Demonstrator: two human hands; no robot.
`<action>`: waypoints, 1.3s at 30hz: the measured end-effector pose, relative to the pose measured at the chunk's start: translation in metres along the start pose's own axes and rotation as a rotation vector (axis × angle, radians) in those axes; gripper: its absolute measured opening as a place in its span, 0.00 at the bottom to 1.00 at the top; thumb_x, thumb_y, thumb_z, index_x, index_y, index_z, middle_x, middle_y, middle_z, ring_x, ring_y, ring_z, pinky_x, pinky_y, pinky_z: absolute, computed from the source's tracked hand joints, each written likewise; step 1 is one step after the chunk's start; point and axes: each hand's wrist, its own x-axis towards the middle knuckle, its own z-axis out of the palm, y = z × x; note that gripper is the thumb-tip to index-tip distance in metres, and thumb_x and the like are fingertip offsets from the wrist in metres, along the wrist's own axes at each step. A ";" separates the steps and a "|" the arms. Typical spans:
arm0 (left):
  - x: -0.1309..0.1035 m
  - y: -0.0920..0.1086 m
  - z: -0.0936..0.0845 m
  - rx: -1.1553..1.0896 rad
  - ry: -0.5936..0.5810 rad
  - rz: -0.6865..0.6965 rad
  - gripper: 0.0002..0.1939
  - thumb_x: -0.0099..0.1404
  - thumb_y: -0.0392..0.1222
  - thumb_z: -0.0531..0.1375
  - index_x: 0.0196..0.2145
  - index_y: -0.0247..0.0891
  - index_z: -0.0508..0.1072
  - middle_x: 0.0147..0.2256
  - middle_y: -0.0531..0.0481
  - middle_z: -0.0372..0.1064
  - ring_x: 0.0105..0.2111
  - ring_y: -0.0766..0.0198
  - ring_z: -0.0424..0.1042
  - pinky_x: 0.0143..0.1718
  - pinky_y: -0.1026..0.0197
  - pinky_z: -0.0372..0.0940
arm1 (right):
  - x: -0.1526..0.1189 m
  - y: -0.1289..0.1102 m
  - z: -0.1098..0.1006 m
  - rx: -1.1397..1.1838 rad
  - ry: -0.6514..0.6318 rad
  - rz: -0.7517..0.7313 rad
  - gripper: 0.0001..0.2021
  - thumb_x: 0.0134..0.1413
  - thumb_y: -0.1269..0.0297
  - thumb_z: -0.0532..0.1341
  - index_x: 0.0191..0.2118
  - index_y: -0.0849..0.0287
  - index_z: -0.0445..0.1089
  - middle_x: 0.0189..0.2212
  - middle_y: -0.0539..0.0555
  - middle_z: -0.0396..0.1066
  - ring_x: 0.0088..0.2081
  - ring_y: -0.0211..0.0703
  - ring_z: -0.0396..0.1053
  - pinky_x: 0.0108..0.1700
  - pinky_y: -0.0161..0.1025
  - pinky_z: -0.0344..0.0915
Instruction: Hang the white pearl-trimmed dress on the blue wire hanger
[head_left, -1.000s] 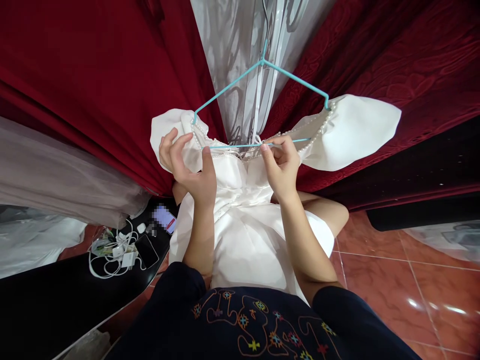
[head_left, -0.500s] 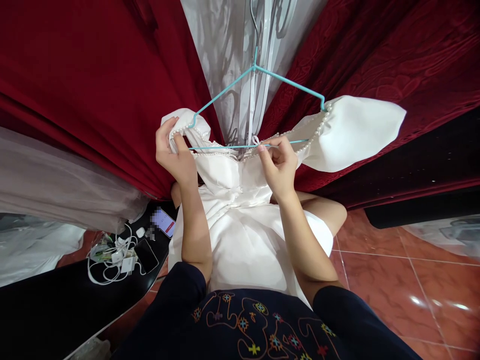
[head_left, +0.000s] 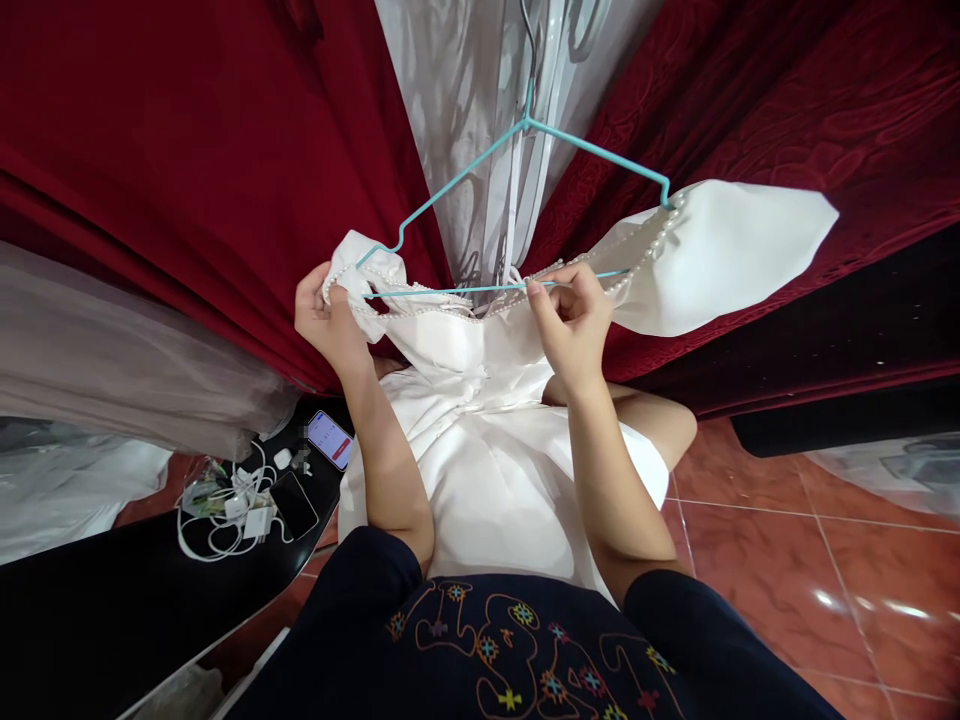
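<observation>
A white dress with pearl-beaded edges lies across my lap, its bodice raised towards the curtains. A light-blue wire hanger is threaded into it, one end inside the puffed right-hand sleeve. My left hand pinches the beaded edge of the left-hand sleeve, close to the hanger's other end. With thumb and index finger, my right hand grips the hanger's bottom bar near the neckline. The lower part of that sleeve is partly hidden by my left fingers.
Dark red curtains hang on both sides, with white fabric between them. On a black bench at left lie white cables, a dark phone and a lit phone. Red tiles cover the floor.
My left hand has moved left and slightly down with the sleeve, and more of the hanger's left end shows. The hanger and my right hand have shifted a little to the right.
</observation>
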 end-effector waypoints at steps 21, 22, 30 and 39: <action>-0.034 0.016 -0.017 -0.060 -0.307 0.062 0.06 0.61 0.33 0.66 0.36 0.39 0.79 0.36 0.51 0.79 0.40 0.61 0.80 0.48 0.59 0.73 | -0.006 -0.009 0.012 0.047 -0.040 0.049 0.22 0.59 0.40 0.68 0.35 0.55 0.68 0.19 0.42 0.52 0.22 0.29 0.49 0.26 0.35 0.46; -0.037 0.019 -0.015 -0.104 -0.390 0.013 0.11 0.59 0.34 0.68 0.41 0.39 0.80 0.37 0.50 0.80 0.40 0.61 0.81 0.46 0.60 0.73 | -0.005 -0.009 0.011 0.038 -0.043 0.049 0.22 0.59 0.40 0.68 0.35 0.55 0.68 0.19 0.42 0.52 0.22 0.29 0.49 0.26 0.35 0.46; -0.072 0.045 0.022 -0.314 -0.711 -0.183 0.22 0.67 0.58 0.68 0.51 0.41 0.80 0.51 0.42 0.82 0.54 0.53 0.81 0.59 0.52 0.72 | -0.007 -0.007 0.010 0.033 -0.037 0.027 0.19 0.62 0.44 0.67 0.37 0.55 0.67 0.21 0.42 0.52 0.22 0.29 0.49 0.27 0.35 0.46; -0.084 0.066 0.037 -0.400 -0.620 -0.211 0.16 0.72 0.60 0.63 0.43 0.45 0.73 0.44 0.48 0.83 0.50 0.56 0.82 0.58 0.51 0.73 | -0.012 -0.015 0.012 0.012 -0.034 0.012 0.15 0.63 0.47 0.67 0.41 0.55 0.72 0.22 0.43 0.52 0.24 0.30 0.50 0.27 0.35 0.48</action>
